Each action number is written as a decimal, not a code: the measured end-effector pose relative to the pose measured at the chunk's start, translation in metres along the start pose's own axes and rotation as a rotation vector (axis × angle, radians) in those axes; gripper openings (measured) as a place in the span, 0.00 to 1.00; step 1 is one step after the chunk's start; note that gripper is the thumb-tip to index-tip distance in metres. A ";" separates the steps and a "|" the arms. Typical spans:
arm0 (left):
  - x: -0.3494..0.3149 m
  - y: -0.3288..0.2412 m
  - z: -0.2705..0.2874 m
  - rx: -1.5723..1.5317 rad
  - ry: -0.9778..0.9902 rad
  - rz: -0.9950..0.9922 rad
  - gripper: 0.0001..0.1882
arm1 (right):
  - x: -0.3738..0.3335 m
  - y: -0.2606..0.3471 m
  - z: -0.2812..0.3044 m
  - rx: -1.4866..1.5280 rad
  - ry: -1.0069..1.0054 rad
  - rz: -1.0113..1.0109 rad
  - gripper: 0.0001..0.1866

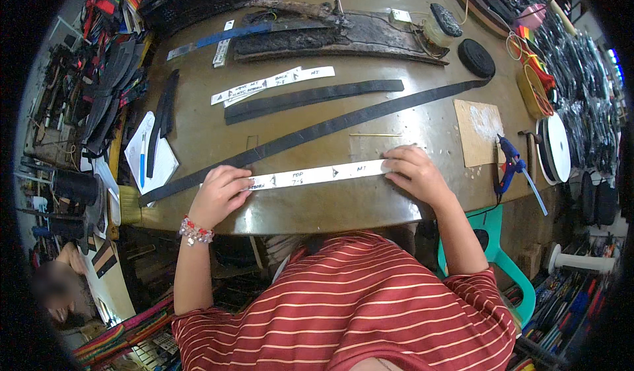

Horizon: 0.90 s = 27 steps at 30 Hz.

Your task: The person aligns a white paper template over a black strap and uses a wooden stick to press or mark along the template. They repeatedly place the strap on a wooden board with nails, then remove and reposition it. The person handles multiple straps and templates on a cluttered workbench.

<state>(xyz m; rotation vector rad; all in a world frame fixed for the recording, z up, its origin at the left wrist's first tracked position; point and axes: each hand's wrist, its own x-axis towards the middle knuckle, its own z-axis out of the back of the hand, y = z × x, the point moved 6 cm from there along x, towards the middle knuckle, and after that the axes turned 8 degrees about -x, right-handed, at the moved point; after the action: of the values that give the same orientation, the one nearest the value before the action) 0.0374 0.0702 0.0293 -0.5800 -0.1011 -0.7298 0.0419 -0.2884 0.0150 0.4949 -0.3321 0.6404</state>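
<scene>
**White strip (pixel 314 175) held near both ends**

Take the white strip, marked in black, as the clock's centre; it stretches between the hands above the near part of the brown surface (pixel 317 211). At nine o'clock the left hand (pixel 221 194), with a beaded bracelet (pixel 196 231) at its wrist, has its fingers closed over the strip near that end. At three o'clock the right hand (pixel 417 175) grips the other end between thumb and fingers. Whether the strip lies flat or is slightly raised, I cannot tell.

A long black strap (pixel 350 121) slants from just beyond the left hand up to its roll (pixel 475 58) at two o'clock. Toward twelve lies a shorter black strip (pixel 314 100), with more white strips (pixel 316 73) at eleven. A thin rod (pixel 375 134) sits near, at two. Beyond the right hand, about three, are a cardboard piece (pixel 472 140) and a blue glue gun (pixel 507 166).
</scene>
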 end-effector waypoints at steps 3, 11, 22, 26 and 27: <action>0.028 -0.026 -0.006 -0.054 -0.152 -0.034 0.10 | -0.013 -0.021 0.015 -0.018 -0.102 -0.260 0.11; 0.125 -0.093 -0.126 -0.305 0.006 -0.154 0.07 | -0.039 -0.005 -0.001 -0.112 -0.106 -0.371 0.10; 0.138 -0.105 -0.142 -0.241 0.032 -0.195 0.10 | -0.040 -0.004 -0.002 -0.089 -0.133 -0.371 0.12; 0.166 -0.081 -0.108 -0.167 0.008 -0.209 0.09 | -0.042 -0.008 0.002 0.025 -0.166 -0.483 0.10; 0.180 -0.055 -0.088 -0.158 -0.064 -0.122 0.07 | -0.043 -0.011 0.003 0.072 -0.182 -0.533 0.09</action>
<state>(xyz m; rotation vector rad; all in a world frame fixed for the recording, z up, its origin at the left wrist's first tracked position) 0.1262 -0.1169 0.0321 -0.7535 -0.1393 -0.8426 0.0159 -0.3185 -0.0051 0.6808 -0.3313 0.0893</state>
